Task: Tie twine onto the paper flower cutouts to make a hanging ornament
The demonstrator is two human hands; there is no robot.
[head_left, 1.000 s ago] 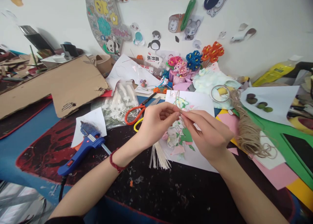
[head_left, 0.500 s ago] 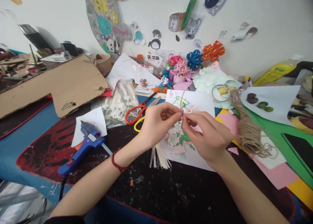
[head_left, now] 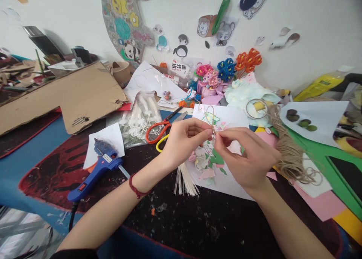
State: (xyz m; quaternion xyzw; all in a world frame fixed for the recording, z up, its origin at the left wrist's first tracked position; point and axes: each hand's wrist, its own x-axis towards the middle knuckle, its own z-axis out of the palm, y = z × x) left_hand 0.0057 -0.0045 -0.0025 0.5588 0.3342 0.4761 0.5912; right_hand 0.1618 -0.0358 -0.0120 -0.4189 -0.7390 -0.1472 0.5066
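My left hand is closed in a pinch, thumb against forefinger, on a knotted piece of thin brown twine. A small loop of this twine stands up above the fingertips. From the other side, the thumb and forefinger of my right hand pinch at the same knot. Below my left hand a cream tassel of loose strands shows; whether it joins the twine is hidden. Under both hands lies white paper with pink, green and white scraps. Scissors with red and yellow handles rest just left of my left hand.
A blue hot glue gun lies on paper at the left, beside a cardboard piece. A twine bundle and a phone are on the right. Behind stand orange, blue and pink craft flowers.
My right hand has moved slightly right and its fingertips are a little farther from the left ones. The twine loop shows rounder above the fingers. The whole view has shifted slightly.
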